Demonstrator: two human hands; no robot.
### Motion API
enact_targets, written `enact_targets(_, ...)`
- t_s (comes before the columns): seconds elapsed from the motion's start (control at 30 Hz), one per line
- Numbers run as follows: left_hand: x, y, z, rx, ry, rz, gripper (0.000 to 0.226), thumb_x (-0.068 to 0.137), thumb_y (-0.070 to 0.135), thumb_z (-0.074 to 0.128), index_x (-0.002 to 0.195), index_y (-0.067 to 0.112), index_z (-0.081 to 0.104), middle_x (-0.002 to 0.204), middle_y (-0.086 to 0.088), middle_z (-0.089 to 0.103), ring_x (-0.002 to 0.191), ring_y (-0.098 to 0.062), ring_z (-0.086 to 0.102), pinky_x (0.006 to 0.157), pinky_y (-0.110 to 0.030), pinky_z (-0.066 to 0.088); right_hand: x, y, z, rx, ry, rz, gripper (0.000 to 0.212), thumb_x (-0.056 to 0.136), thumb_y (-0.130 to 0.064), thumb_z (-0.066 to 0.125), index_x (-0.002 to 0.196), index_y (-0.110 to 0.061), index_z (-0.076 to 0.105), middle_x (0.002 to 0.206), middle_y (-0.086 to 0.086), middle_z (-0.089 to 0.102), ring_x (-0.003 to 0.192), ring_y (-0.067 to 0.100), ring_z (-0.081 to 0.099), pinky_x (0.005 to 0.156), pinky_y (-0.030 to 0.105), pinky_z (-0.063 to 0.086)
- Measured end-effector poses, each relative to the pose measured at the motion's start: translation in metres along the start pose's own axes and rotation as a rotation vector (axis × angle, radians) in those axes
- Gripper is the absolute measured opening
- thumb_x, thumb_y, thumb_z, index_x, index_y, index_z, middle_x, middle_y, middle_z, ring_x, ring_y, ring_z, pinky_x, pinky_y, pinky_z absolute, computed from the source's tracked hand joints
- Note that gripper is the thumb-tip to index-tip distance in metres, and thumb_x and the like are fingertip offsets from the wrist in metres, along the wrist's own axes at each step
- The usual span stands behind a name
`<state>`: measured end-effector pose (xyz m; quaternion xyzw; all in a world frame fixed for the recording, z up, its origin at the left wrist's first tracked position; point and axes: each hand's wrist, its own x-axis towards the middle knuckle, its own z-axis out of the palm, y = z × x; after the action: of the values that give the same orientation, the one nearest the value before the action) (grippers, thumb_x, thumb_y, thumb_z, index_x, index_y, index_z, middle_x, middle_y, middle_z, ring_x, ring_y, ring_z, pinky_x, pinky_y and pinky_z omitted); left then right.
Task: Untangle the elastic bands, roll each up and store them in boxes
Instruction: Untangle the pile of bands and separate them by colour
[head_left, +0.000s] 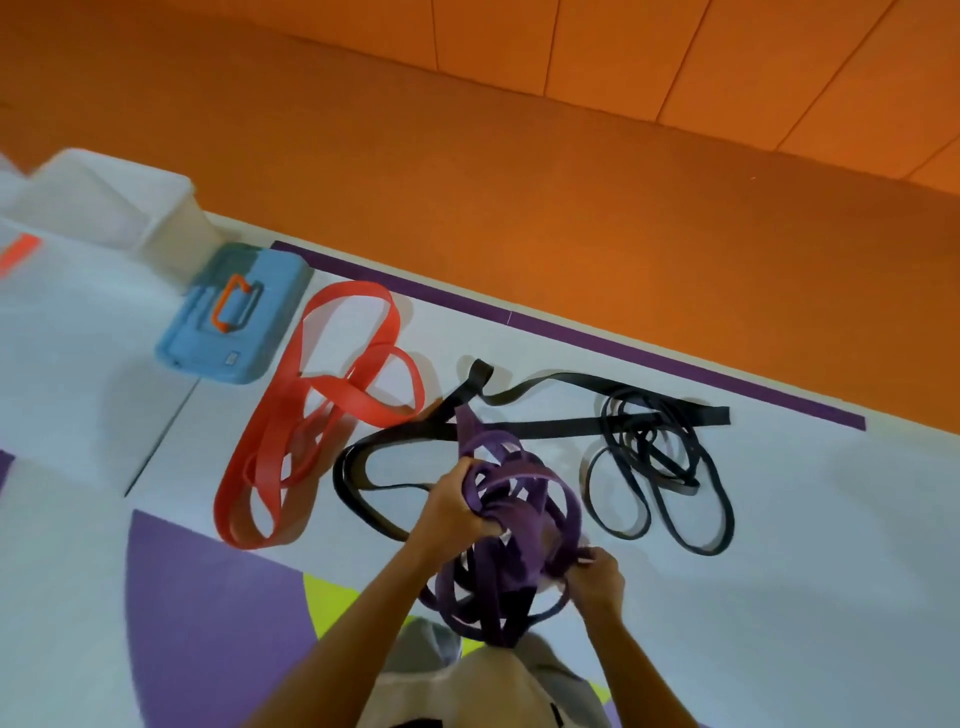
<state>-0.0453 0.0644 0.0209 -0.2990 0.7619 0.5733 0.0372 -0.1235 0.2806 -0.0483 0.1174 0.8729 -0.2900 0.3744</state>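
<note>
Elastic bands, head view, at the untangling stage. A knotted purple bundle (511, 587) is held clear of the floor mat (779, 519), in front of the person's lap, between both hands. The left hand (452, 506) is clenched around a thick gather of strands at the upper left of the knot, which probably serves to anchor the mass. The right hand (597, 571) pinches a few strands at its lower right edge, seemingly to draw one loop out. Holding the bundle in the air lets the loose loops hang and show their crossings. On the mat beyond the hands lie three further groups, spread out side by side and probably waiting their turn: red bands (265, 441) in long overlapping loops to the left, a wide black band (561, 428) stretched across the middle, and a cluster of thin black bands (649, 441) to the right, which overlaps the wide band's far end. One strand of the purple bundle crosses over the wide black band. The count by colour group is four: one purple, one red, one wide black, one thin black. How many separate bands make up each tangle cannot be told. Two boxes are seen at the far left: a blue case (202, 353) with an orange handle, lid closed, just beside the red loops, and a white bin (171, 228) touching it behind. No band is rolled or stored yet.
</note>
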Motion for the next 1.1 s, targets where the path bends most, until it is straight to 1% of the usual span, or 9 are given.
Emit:
enact_targets(0.1,0.005,-0.003,0.003,0.078,0.034,-0.069,0.067,0.069,0.008,0.095,0.126,0.013,0.060,0.109,0.008,0.067,0.097,-0.011,0.063,0.075,-0.003,0.047,0.007,0.003,-0.004,0.304,-0.084,0.086,0.007,0.095,-0.004,0.069,0.093,-0.004,0.075,0.082,0.018,0.078,0.074,0.029,0.076,0.069,0.041,0.065)
enact_targets(0.2,0.014,-0.002,0.009,0.060,0.048,-0.066,0.066,0.071,0.009,0.096,0.126,0.013,0.060,0.107,0.013,0.068,0.098,-0.011,0.066,0.079,-0.004,0.049,0.017,0.003,-0.027,0.681,-0.152,0.089,0.018,0.100,0.005,0.057,0.107,0.001,0.073,0.103,0.025,0.077,0.090,0.034,0.074,0.068,0.038,0.063)
enact_targets(0.33,0.027,0.007,0.026,-0.022,0.018,-0.040,0.066,0.073,0.004,0.092,0.125,0.026,0.060,0.111,0.015,0.075,0.108,-0.011,0.071,0.094,-0.021,0.056,0.022,-0.008,-0.066,0.895,-0.344,-0.117,0.048,0.088,0.015,0.068,0.135,0.006,0.058,0.132,0.030,0.064,0.112,0.051,0.065,0.091,0.058,0.058)
enact_targets(0.53,0.030,0.012,0.046,-0.117,-0.098,-0.030,0.063,0.084,-0.004,0.083,0.130,0.027,0.054,0.119,0.018,0.073,0.118,-0.007,0.068,0.107,-0.034,0.056,0.011,-0.033,-0.063,0.697,-0.454,-0.077,0.030,0.107,-0.038,0.056,0.135,-0.027,0.055,0.126,0.011,0.073,0.116,0.028,0.071,0.095,0.052,0.060)
enact_targets(0.7,0.001,0.005,0.055,-0.016,-0.272,-0.023,0.088,0.081,0.001,0.083,0.145,0.038,0.035,0.145,0.013,0.048,0.134,0.013,0.049,0.109,-0.013,0.044,0.011,-0.046,-0.024,0.384,-0.326,-0.210,0.043,0.113,-0.036,0.041,0.153,-0.021,0.039,0.149,0.012,0.050,0.133,0.030,0.055,0.113,0.049,0.048)
enact_targets(0.8,-0.013,0.000,0.060,-0.033,-0.305,-0.108,0.104,0.077,-0.008,0.081,0.151,0.037,0.024,0.156,0.006,0.034,0.142,0.005,0.039,0.111,-0.015,0.043,0.018,-0.052,-0.008,0.190,-0.223,-0.251,0.047,0.112,-0.042,0.040,0.153,-0.019,0.042,0.148,0.015,0.052,0.139,0.039,0.049,0.116,0.059,0.040)
enact_targets(0.93,-0.013,-0.002,0.065,0.032,0.039,-0.163,0.102,0.073,0.008,0.084,0.161,0.011,0.031,0.157,-0.017,0.043,0.149,-0.032,0.042,0.120,-0.054,0.041,0.017,-0.046,0.003,0.156,-0.167,-0.339,0.028,0.110,-0.034,0.048,0.132,-0.016,0.051,0.125,0.012,0.065,0.119,0.033,0.060,0.094,0.042,0.052)
enact_targets(1.0,-0.013,-0.009,0.067,0.010,0.131,-0.154,0.096,0.080,-0.007,0.081,0.160,0.010,0.031,0.156,-0.018,0.046,0.149,-0.034,0.043,0.121,-0.057,0.040,0.011,-0.043,0.005,0.275,-0.245,-0.363,0.022,0.112,-0.029,0.047,0.129,-0.016,0.050,0.119,0.009,0.065,0.112,0.028,0.065,0.079,0.024,0.052)
enact_targets(1.1,-0.015,-0.013,0.066,-0.023,0.137,-0.093,0.092,0.087,-0.016,0.065,0.162,0.021,0.025,0.164,-0.010,0.039,0.155,-0.024,0.037,0.125,-0.051,0.036,0.000,-0.041,0.002,0.492,-0.416,-0.235,0.032,0.112,-0.038,0.046,0.135,-0.018,0.051,0.124,0.006,0.067,0.113,0.022,0.068,0.086,0.029,0.056)
